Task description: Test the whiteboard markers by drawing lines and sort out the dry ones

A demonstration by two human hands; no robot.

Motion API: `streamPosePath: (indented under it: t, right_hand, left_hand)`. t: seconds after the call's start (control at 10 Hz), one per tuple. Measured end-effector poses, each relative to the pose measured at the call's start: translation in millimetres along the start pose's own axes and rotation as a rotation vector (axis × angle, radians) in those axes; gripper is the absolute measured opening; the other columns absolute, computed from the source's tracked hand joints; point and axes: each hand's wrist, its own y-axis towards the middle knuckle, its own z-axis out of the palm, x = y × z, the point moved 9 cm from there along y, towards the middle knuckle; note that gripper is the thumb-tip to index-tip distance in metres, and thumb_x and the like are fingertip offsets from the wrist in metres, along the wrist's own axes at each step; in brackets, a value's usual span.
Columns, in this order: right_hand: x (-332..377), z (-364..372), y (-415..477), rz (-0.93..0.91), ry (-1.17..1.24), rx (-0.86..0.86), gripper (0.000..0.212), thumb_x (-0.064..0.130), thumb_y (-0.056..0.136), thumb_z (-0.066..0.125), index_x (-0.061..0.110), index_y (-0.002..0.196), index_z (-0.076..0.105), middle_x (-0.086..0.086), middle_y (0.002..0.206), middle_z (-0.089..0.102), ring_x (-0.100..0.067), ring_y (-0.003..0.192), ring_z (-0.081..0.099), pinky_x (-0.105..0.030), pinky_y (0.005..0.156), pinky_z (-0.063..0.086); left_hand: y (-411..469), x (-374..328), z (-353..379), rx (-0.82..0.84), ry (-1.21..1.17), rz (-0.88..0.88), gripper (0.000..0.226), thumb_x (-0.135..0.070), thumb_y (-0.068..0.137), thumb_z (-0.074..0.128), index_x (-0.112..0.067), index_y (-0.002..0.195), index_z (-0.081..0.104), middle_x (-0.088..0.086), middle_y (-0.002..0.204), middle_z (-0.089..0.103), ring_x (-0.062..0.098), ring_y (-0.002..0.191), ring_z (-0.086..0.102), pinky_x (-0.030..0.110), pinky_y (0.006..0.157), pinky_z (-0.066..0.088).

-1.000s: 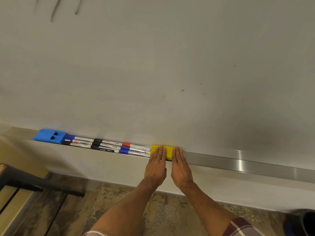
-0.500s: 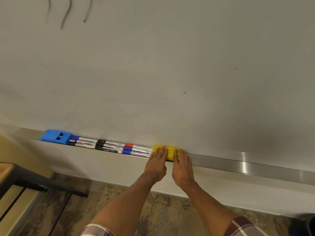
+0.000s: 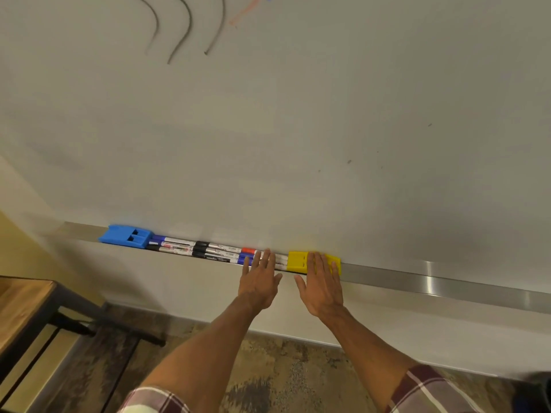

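With my left hand (image 3: 259, 281) and right hand (image 3: 323, 284) straight-fingered and empty, I judge the whiteboard markers (image 3: 208, 251) at 9 o'clock light, rigid and slick: pinch mid-barrel.

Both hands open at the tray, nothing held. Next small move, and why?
Probably curl the left hand round one of the markers and lift it off the tray. That hand lies open over the markers' right ends, holding nothing. The right hand rests flat on the yellow block, so the left looks closer to a pen to test.
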Motion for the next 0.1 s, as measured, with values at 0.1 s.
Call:
streamPosePath:
  t: [0.1]
  right_hand:
    - [25.1,-3.7,4.2,-0.006,0.023,-0.025,0.071,0.055,0.089,0.029,0.001,0.128,0.055,-0.016,0.125,0.06,-0.033,0.117,0.056,-0.052,0.098,0.042]
  left_hand:
    - [-8.7,17.6,-13.2,-0.029,0.015,0.032,0.064,-0.049,0.105,0.014,-0.013,0.156,0.0,0.004,0.164,-0.007,0.023,0.15,-0.01,0.046,0.121,-0.005]
